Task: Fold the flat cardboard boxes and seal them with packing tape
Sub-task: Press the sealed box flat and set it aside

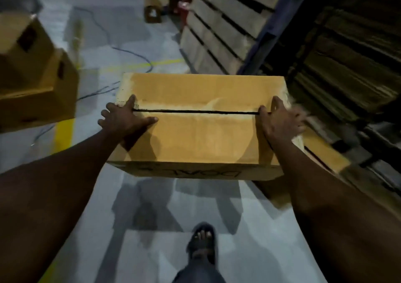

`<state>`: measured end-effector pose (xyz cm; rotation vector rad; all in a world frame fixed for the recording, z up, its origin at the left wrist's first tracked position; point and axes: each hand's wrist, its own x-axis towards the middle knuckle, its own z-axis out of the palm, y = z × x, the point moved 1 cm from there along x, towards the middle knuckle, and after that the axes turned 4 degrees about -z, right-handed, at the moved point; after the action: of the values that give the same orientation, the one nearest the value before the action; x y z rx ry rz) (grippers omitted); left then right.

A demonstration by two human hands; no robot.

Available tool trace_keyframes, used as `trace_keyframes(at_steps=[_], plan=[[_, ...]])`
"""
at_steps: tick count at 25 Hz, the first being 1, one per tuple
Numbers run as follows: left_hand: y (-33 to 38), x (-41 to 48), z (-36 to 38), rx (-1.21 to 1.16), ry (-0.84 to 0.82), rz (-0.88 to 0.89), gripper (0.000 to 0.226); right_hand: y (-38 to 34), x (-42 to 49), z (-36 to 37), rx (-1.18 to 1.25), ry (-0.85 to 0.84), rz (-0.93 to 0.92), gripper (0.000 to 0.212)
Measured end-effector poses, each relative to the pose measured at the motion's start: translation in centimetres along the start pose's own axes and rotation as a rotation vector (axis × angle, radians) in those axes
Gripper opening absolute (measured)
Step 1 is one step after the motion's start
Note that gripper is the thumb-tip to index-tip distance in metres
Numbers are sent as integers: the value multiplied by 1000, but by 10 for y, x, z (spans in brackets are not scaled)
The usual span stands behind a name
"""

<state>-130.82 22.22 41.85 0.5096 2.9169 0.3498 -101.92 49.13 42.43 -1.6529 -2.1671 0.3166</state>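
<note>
Two bare forearms reach forward from the bottom corners, and between them, lower down, a foot in a dark open-toed sandal stands on the smooth grey floor. The hands hold a brown corrugated cardboard box in front of the person, above the floor, with its shadow spread on the floor beneath it. The box is rectangular with its two top flaps folded down; they meet along a thin dark slit running from hand to hand. A pale sheen lies across the flaps, and dark printed letters show upside-down on the near side face. The left hand lies over the box's left top edge, its fingers straight and splayed: the thumb flat on the near flap, the forefinger at the slit's left end. The right hand sits at the right top edge with its thumb at the slit's other end; its fingers are smeared by motion, so I cannot tell whether they curl over the edge or lie flat. To the left, assembled cartons are stacked beside a yellow floor line. A thin dark cable winds across the floor, and stacks of flat cardboard sheets rise on the right.
</note>
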Motion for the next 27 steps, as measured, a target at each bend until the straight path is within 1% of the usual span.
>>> trace_keyframes(at_steps=[2, 4, 6, 10, 12, 13, 15, 16, 18, 20, 22, 23, 27], plan=[[-33, 27, 15, 10, 40, -93, 111, -37, 12, 55, 17, -39, -76, 53], [-60, 55, 37, 7, 61, -174, 113, -67, 21, 114, 52, -80, -103, 54], [-79, 74, 67, 21, 72, -208, 112, -80, 26, 167, 66, -119, -103, 53], [-110, 107, 127, 13, 77, -224, 108, -88, 32, 250, 15, -133, -118, 51], [-121, 118, 156, 6, 12, -228, 106, -84, 32, 284, -25, -183, -155, 51], [-123, 124, 174, 44, -67, -202, 107, -80, 30, 302, -67, -248, -209, 53], [-124, 124, 211, 172, -254, -97, 111, -68, 13, 334, -204, -423, -359, 59], [-123, 120, 228, 209, -303, -60, 111, -61, 4, 347, -267, -487, -414, 64], [-118, 116, 246, 222, -295, -51, 108, -53, -2, 358, -313, -517, -455, 71], [-113, 112, 244, 197, -278, -38, 102, -52, -1, 352, -306, -540, -463, 73], [-108, 105, 239, 192, -268, 40, 96, -50, -2, 339, -289, -559, -497, 73], [-103, 100, 236, 197, -263, 88, 93, -49, -6, 332, -287, -543, -520, 73], [-61, 55, 216, 209, -287, 255, 88, -44, -37, 279, -293, -537, -559, 70]])
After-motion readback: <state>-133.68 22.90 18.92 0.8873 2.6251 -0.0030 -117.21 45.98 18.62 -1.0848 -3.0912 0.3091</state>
